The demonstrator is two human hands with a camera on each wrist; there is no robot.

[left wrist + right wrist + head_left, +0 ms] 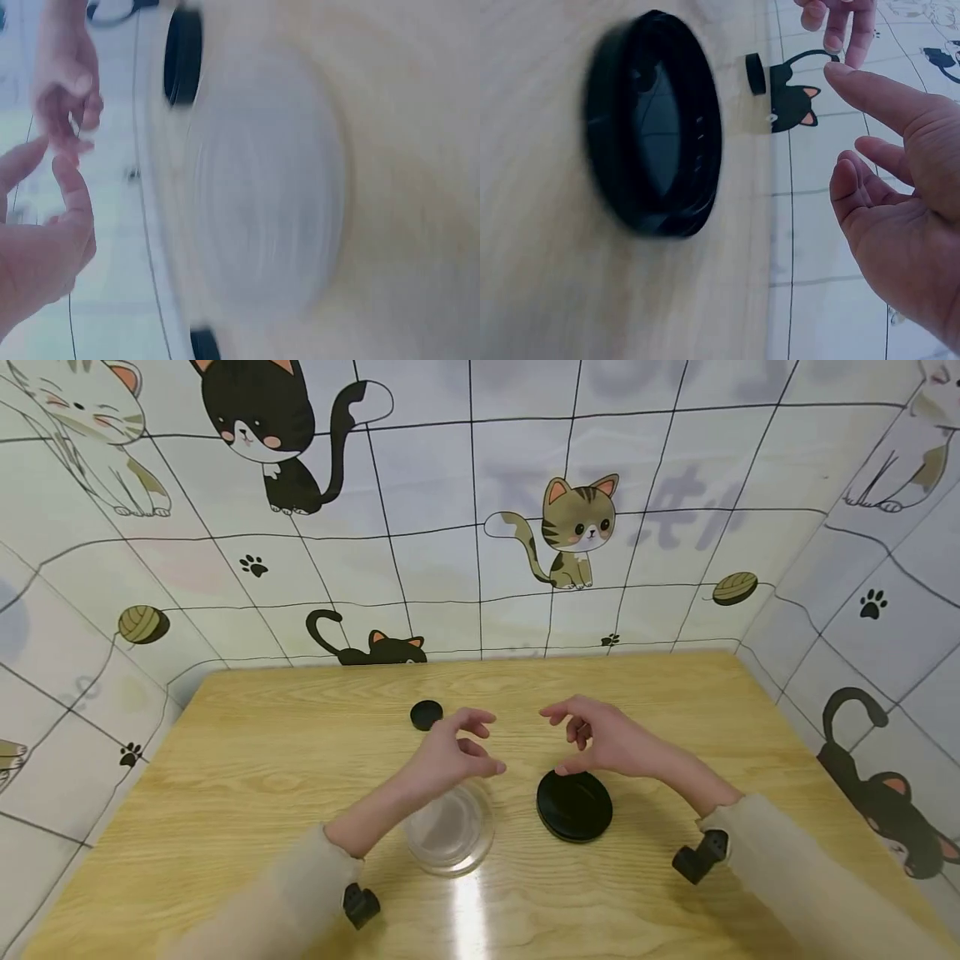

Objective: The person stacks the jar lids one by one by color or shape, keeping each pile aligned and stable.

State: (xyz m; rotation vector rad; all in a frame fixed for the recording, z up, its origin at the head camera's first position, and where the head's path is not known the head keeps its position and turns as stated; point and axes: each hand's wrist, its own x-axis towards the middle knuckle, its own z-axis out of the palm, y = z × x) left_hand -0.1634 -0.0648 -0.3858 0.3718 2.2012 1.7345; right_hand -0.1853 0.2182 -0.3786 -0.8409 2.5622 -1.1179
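Observation:
In the head view my left hand (452, 750) hovers over the far edge of a clear round container (444, 835), fingers loosely bent and holding nothing. The container looks wide and blurred in the left wrist view. My right hand (617, 741) is held beyond a black round lid (574, 807), its thumb overlapping the lid's far edge in the head view. The right wrist view shows the lid apart from that hand, with a raised rim and shiny inside (658, 131). Nothing lies between the right fingers. A small black round cap (426, 715) sits beyond my left hand.
The wooden table (300, 735) is bounded at the back and sides by a pale sheet (435, 560) printed with cats and grid lines. Light glares off the tabletop in front of the container. A small black device (701, 857) is on each wrist.

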